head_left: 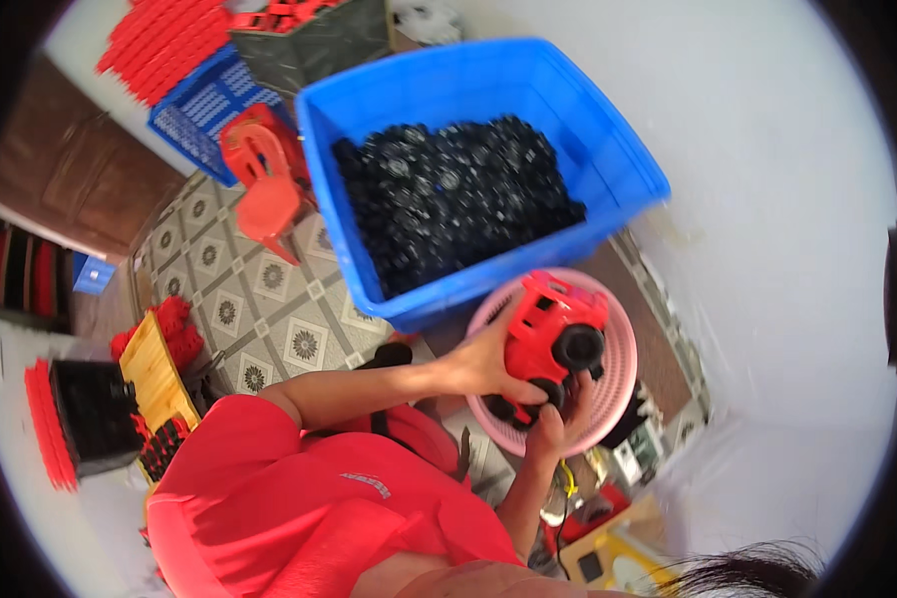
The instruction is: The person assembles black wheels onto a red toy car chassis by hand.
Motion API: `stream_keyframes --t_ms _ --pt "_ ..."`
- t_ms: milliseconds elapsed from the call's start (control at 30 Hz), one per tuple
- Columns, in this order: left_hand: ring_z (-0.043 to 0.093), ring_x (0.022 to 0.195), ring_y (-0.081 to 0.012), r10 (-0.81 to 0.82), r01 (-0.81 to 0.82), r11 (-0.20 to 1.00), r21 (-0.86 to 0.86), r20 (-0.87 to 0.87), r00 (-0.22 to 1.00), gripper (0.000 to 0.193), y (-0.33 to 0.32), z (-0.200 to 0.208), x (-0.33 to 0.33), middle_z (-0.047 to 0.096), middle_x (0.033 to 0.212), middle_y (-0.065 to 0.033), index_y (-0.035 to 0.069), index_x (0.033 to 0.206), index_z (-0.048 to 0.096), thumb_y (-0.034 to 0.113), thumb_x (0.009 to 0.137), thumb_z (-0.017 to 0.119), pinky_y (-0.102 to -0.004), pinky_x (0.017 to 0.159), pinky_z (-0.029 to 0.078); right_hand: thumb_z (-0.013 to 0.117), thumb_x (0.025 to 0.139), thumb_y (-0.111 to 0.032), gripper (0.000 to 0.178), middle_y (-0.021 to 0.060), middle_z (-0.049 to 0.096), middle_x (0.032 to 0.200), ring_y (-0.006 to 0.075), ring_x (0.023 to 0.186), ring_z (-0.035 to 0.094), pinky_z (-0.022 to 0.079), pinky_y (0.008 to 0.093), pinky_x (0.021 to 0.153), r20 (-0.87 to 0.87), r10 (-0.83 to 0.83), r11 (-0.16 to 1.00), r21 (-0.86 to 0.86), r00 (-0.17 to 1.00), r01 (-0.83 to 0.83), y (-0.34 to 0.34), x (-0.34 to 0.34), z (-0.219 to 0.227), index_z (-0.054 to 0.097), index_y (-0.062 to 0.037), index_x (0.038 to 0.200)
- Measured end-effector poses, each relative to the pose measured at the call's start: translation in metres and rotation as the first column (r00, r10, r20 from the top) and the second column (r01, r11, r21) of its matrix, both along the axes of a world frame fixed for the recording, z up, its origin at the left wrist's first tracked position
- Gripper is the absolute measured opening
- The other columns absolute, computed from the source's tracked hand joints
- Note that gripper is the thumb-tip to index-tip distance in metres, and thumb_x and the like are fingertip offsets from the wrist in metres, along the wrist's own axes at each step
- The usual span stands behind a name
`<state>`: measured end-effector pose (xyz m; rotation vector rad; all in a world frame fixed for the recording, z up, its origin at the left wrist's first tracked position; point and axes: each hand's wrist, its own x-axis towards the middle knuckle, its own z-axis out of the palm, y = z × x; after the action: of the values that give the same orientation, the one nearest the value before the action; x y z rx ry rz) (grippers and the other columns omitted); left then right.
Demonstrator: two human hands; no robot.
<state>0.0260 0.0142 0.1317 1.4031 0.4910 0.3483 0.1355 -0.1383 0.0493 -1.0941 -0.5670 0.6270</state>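
Note:
A red toy car [530,346] with black wheels is held tilted over a round pink plastic basket [623,384]. My left hand [486,357] grips the car's body along its left side, the thumb reaching toward a lower wheel. My right hand [560,427] is closed around the car's lower end, by a black wheel [546,392]. The car and hands hide much of the basket's inside. Another black wheel [578,347] shows on the side of the car turned up.
Beyond the basket stands a large blue bin [603,130] holding many small black round parts [448,189]. A red plastic chair [267,204] is at the left, near a blue crate [199,110] with stacked red parts [164,45]. A white wall [787,199] rises at the right.

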Motion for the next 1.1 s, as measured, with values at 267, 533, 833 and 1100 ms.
stream_keyframes --t_ms 267,533,833,1100 --pt "0.054 0.112 -0.0185 0.428 -0.412 0.904 -0.114 0.273 0.862 0.083 0.155 0.058 -0.071 0.052 0.127 -0.0051 0.012 0.137 0.038 0.018 0.068 0.084 -0.0375 0.095 0.048 0.057 0.089 -0.055 0.083 0.017 0.036 0.148 0.0274 0.124 0.048 0.046 0.0404 0.096 0.258 0.117 0.991 -0.099 0.959 -0.094 0.048 -0.012 0.053 0.031 -0.0022 0.146" --pt "0.052 0.12 -0.0336 0.938 -0.911 0.314 -0.269 0.239 0.253 0.121 0.541 0.126 -0.179 0.037 0.145 -0.0163 0.015 0.148 -0.014 0.051 0.076 0.076 -0.0606 0.089 0.045 0.057 0.097 -0.013 0.033 0.0124 0.064 0.116 0.0169 0.098 0.062 0.049 0.0279 0.087 0.06 -0.016 0.906 -0.422 0.998 0.04 0.046 -0.066 0.02 0.056 0.0025 0.126" --pt "0.066 0.07 -0.024 -0.286 0.225 0.954 0.198 0.382 0.879 0.046 0.214 0.038 -0.071 0.065 0.087 -0.0175 -0.002 0.129 0.045 0.002 0.086 0.061 -0.0331 0.064 0.054 0.062 0.094 -0.019 0.035 0.0056 0.066 0.101 0.012 0.095 0.06 0.047 0.0268 0.085 0.08 -0.476 0.639 -0.653 0.876 0.407 -0.051 -0.155 -0.053 0.06 0.0029 0.122" --pt "0.065 0.075 -0.0176 -0.896 0.801 0.444 -0.401 -0.192 0.401 0.037 -0.075 -0.073 -0.092 0.065 0.088 -0.0098 0.001 0.123 0.05 0.001 0.088 0.061 -0.0262 0.069 0.052 0.067 0.089 -0.017 0.032 0.0085 0.068 0.098 0.0134 0.091 0.061 0.048 0.0277 0.083 0.277 -0.955 -0.127 -0.703 0.105 0.7 -0.248 -0.23 -0.186 0.062 0.0017 0.114"
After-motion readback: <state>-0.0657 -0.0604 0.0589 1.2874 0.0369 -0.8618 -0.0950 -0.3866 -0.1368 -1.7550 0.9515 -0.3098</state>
